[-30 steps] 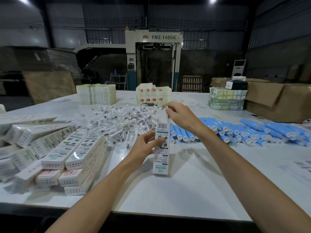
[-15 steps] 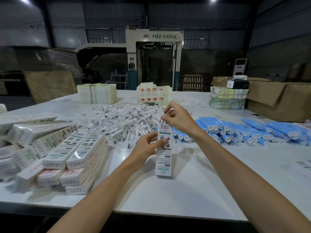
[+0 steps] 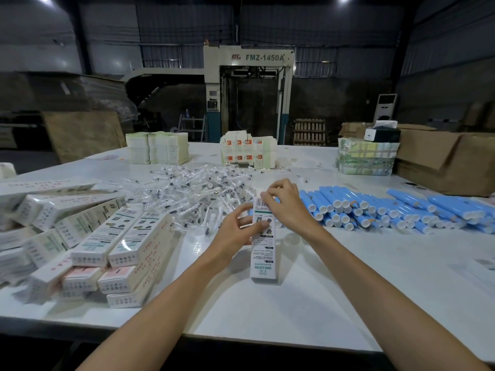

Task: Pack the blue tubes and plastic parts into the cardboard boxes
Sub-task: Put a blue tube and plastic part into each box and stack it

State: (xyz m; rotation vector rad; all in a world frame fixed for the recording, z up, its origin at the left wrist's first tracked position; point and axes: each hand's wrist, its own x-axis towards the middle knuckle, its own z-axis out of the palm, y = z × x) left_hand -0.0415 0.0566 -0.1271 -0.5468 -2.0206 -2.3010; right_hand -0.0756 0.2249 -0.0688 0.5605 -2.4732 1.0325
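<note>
White table [image 3: 308,303]: glossy top, fills the foreground.
Beige machine [image 3: 247,76], lettered FMZ-1450A: beyond the table's far edge, blue at the base.
Wooden pallet [image 3: 309,132]: upright, just right of the machine.
White standing air conditioner [image 3: 385,106]: farther right.
Stepladder [image 3: 192,127]: left of the machine.
Plywood sheet [image 3: 83,133]: leaning, far left.

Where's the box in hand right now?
Head view, centre: the box stands upright on the table, left hand at its side, right hand at its top, blue tubes just right.

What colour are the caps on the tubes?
The caps are white, on light blue tubes; the head view, the only one, shows them clearly.
</note>
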